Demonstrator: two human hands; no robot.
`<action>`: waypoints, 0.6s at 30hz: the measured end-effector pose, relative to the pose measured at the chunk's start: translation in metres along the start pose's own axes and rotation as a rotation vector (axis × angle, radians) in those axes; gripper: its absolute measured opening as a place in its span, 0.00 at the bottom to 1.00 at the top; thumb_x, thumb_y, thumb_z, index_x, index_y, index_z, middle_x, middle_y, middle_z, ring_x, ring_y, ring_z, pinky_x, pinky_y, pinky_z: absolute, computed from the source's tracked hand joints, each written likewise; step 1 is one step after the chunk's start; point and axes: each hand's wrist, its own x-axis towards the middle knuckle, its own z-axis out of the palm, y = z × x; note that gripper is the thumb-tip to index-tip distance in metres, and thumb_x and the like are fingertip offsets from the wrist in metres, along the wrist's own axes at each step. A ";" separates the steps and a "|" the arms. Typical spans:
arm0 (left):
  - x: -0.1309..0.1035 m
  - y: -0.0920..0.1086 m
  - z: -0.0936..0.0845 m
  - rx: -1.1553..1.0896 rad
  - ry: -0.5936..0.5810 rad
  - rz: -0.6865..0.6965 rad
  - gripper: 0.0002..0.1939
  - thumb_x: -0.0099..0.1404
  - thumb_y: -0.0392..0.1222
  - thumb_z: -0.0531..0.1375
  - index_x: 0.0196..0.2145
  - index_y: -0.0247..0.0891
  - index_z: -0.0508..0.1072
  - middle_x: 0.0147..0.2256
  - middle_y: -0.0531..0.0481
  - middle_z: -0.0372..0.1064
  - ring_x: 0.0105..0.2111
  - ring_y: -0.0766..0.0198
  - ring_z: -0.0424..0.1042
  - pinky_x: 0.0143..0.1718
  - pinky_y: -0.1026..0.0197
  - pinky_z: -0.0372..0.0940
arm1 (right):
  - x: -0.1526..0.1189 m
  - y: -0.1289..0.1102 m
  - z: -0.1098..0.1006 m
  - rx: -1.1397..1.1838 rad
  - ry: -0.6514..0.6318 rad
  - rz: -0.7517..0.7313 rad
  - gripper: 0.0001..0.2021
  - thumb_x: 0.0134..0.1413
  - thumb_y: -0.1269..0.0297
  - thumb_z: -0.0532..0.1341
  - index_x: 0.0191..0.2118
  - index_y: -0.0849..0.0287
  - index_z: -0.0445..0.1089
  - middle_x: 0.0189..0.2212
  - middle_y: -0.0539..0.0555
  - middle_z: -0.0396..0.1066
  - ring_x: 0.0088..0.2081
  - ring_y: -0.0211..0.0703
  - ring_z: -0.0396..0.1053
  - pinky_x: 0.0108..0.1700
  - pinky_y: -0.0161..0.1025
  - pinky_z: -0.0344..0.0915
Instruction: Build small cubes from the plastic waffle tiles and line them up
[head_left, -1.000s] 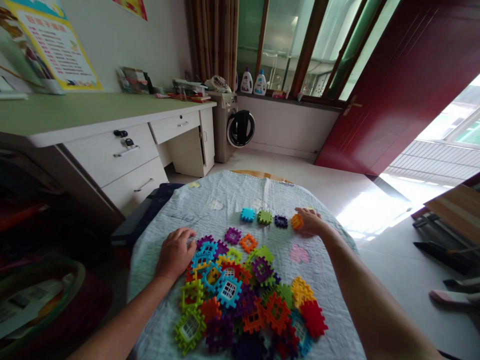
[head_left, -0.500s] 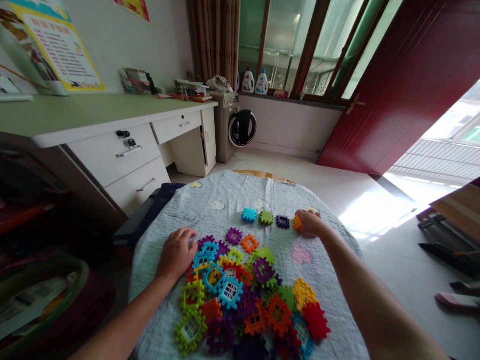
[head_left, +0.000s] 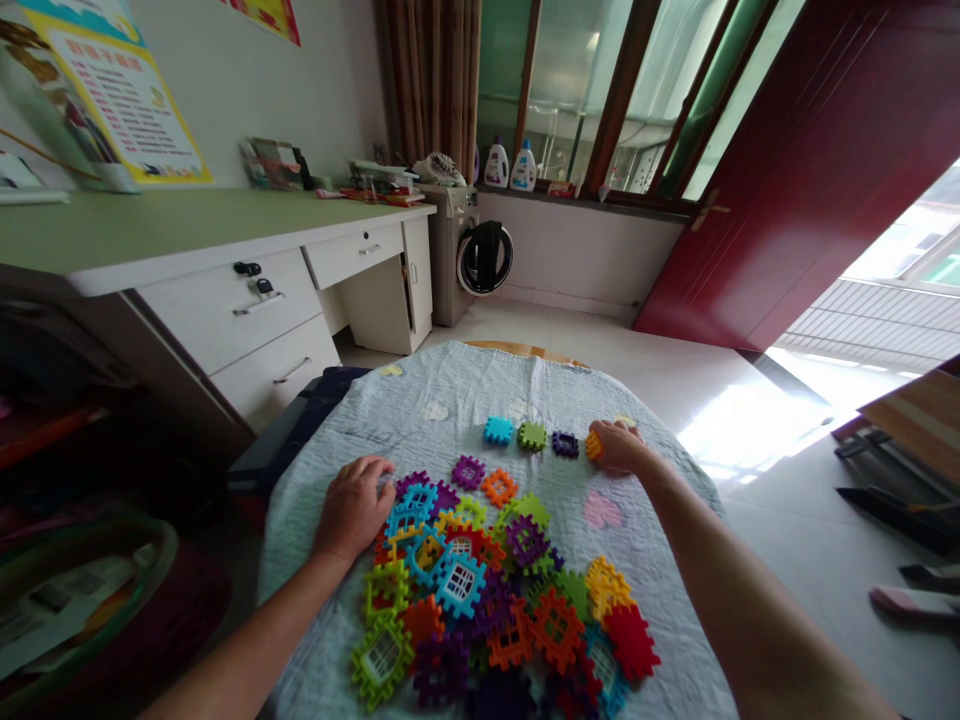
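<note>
At the right end of a short row, my right hand (head_left: 618, 447) has its fingers closed on a yellow-orange interlocking block (head_left: 593, 445), partly hidden under them. Leftward from it lie a dark navy block (head_left: 565, 445), a green block (head_left: 532, 436) and a light blue block (head_left: 499, 431), spaced apart. My left hand (head_left: 356, 505) rests on the cloth with fingers loosely spread, at the left edge of a pile of interlocking blocks (head_left: 461, 585) in many colours. A purple block (head_left: 469, 472) and an orange block (head_left: 500, 487) lie at the pile's far edge.
A pale blue cloth (head_left: 315, 590) covers the round table. Beyond are a white desk (head_left: 225, 300) on the left, a washing machine (head_left: 454, 250) and a red door (head_left: 787, 170) on the right. A basket (head_left: 90, 610) stands at lower left.
My right hand has shifted very slightly left with the yellow-orange block, toward the navy one. My left hand and the pile look the same.
</note>
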 end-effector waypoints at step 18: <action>0.000 0.000 0.000 0.013 -0.001 0.013 0.10 0.61 0.39 0.53 0.38 0.37 0.71 0.42 0.43 0.72 0.45 0.52 0.69 0.50 0.50 0.63 | -0.002 -0.006 -0.004 -0.023 -0.012 0.001 0.24 0.39 0.68 0.64 0.48 0.57 0.67 0.47 0.60 0.69 0.51 0.60 0.61 0.49 0.49 0.52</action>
